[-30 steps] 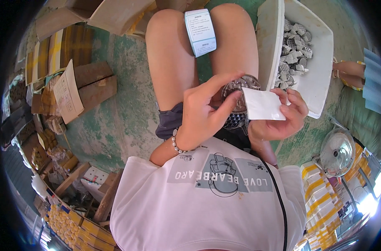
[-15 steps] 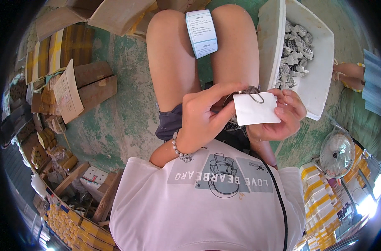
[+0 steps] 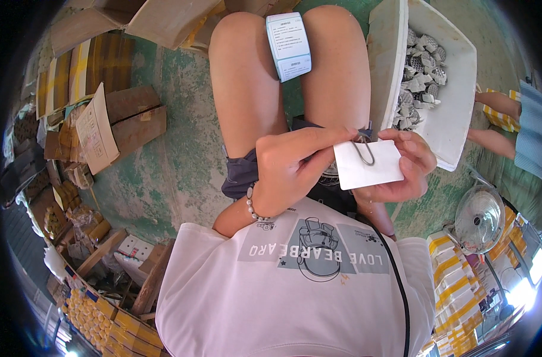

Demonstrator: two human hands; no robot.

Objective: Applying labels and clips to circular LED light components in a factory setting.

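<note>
In front of my lap is a blank white card (image 3: pixel 375 174), with a bent metal wire hook (image 3: pixel 366 156) looping down over its upper part. My right hand (image 3: pixel 411 163) has its fingers closed on the card's right edge. My left hand (image 3: pixel 291 163) pinches at the card's upper left corner, where the hook's top and a small dark piece show between the hands. What exactly the left fingertips grip is mostly hidden. Between my thighs rests a roll of printed white labels (image 3: pixel 289 41).
To the right stands a white foam box (image 3: pixel 461 71) with several dark, ridged pieces bearing white tags (image 3: pixel 422 71). Cardboard boxes (image 3: pixel 125 122) lie at the left. A fan (image 3: pixel 479 219) stands at the lower right, and another person's arms (image 3: pixel 494 140) show beyond the foam box.
The card has dropped slightly and tilted, and more of the wire hook shows over it. The other person's arms reach further into view.
</note>
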